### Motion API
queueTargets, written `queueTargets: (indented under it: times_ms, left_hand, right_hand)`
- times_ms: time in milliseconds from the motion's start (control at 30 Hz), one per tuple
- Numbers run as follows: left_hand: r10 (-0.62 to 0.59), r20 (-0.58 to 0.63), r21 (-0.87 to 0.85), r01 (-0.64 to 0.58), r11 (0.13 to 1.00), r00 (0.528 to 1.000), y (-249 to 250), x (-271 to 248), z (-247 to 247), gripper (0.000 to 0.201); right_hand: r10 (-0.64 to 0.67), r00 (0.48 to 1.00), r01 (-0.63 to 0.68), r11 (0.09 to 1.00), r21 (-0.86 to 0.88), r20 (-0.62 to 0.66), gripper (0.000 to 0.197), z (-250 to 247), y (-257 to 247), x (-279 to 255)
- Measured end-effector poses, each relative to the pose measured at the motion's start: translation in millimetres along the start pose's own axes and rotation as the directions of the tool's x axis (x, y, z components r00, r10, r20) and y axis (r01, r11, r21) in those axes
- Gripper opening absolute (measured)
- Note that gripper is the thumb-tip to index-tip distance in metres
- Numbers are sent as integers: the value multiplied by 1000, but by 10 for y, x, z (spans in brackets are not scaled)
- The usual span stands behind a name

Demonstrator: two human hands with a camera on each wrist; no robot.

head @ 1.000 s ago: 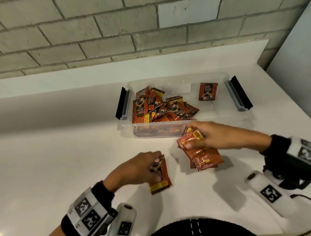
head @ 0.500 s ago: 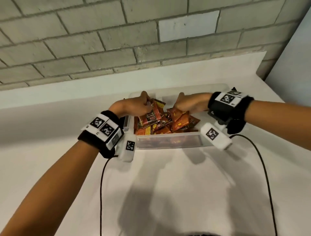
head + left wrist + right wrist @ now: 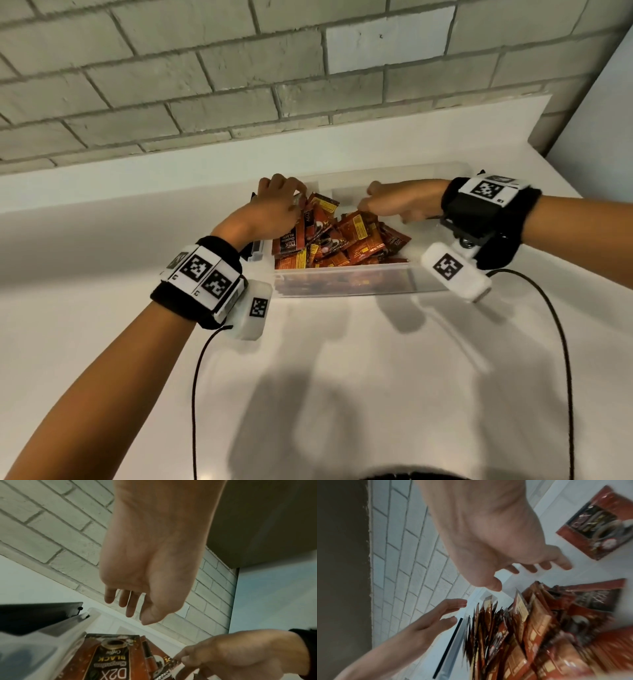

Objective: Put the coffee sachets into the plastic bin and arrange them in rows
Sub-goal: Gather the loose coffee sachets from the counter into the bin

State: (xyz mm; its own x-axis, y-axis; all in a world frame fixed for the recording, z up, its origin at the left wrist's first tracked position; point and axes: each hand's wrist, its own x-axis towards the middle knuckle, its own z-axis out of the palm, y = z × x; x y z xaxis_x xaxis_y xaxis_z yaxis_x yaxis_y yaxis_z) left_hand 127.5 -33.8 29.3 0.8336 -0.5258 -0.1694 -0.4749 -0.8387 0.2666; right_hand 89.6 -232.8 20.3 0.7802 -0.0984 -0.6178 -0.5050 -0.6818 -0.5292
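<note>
A clear plastic bin [image 3: 342,286] stands on the white counter, its left half filled with a loose heap of red-brown coffee sachets [image 3: 342,240]. My left hand [image 3: 277,205] hovers over the heap's left end; in the left wrist view the left hand [image 3: 130,605] has relaxed fingers and holds nothing. My right hand [image 3: 394,202] is over the middle of the bin. In the right wrist view the right hand [image 3: 522,577] is spread above upright sachets [image 3: 505,622], with nothing between thumb and fingers. One sachet [image 3: 597,524] lies flat, alone, on the bin floor.
A grey brick wall [image 3: 239,68] rises behind the white counter [image 3: 342,377]. The bin has a black latch [image 3: 34,614] at its left end. Black cables [image 3: 193,394] trail from both wrist units across the counter in front.
A second ago both hands held sachets on the counter in front of the bin. They carried them into the bin and have let go; both hands are now empty over the heap.
</note>
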Motion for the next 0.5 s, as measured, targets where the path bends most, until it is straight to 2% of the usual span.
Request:
queueTargets:
  times_ms: [67, 233, 333, 400, 500]
  left_hand:
    - [30, 19, -22, -30, 999, 999, 9, -72, 9, 44]
    - [130, 179, 44, -140, 989, 975, 43, -203, 198, 68]
    - [187, 197, 74, -205, 976, 962, 69, -208, 313, 78]
    - [192, 172, 64, -205, 977, 966, 74, -194, 346, 81]
    - [114, 194, 26, -122, 992, 974, 50, -171, 366, 90]
  right_hand:
    - [62, 998, -63, 998, 29, 33, 65, -7, 114, -70]
    - [140, 988, -144, 988, 51, 65, 72, 23, 464, -75]
    - [155, 983, -163, 984, 74, 96, 71, 28, 564, -84]
    - [159, 980, -168, 983, 69, 117, 70, 38, 549, -74]
    - [164, 971, -186, 976, 116, 175, 62, 86, 424, -46]
